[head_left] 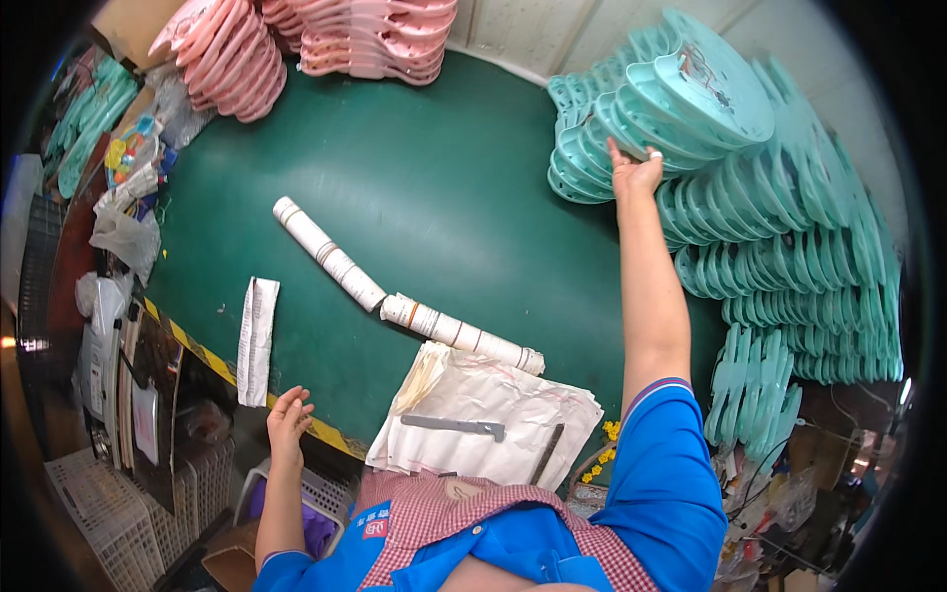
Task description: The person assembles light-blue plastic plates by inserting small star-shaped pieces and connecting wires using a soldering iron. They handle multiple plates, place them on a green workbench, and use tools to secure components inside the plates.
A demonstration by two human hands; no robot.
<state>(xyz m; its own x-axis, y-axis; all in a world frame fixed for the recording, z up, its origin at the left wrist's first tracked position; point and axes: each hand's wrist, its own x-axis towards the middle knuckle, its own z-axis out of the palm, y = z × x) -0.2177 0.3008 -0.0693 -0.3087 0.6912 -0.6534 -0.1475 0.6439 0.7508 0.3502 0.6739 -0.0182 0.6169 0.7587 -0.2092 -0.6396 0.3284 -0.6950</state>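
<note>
At the green table's far right, my right hand touches the teal plastic stack, grip unclear; left hand empty, half-curled. Crate holds something purple. Paper strip: print unreadable.

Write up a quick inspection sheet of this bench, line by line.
Surface: green tabletop, yellow-and-black edge strip along the near left.
Parts: teal stacks at right; pink stacks at the far edge.
Clutter: two white rolls roughly end to end; folded paper strip; paper sheets bearing a grey flat tool and a dark strip.
Hands: right hand at a teal stack, grip unclear; left hand empty, by the edge.
Cables: thin dark line at lower right, possibly a wire.
Surroundings: pale wall, plastic crates.
</note>
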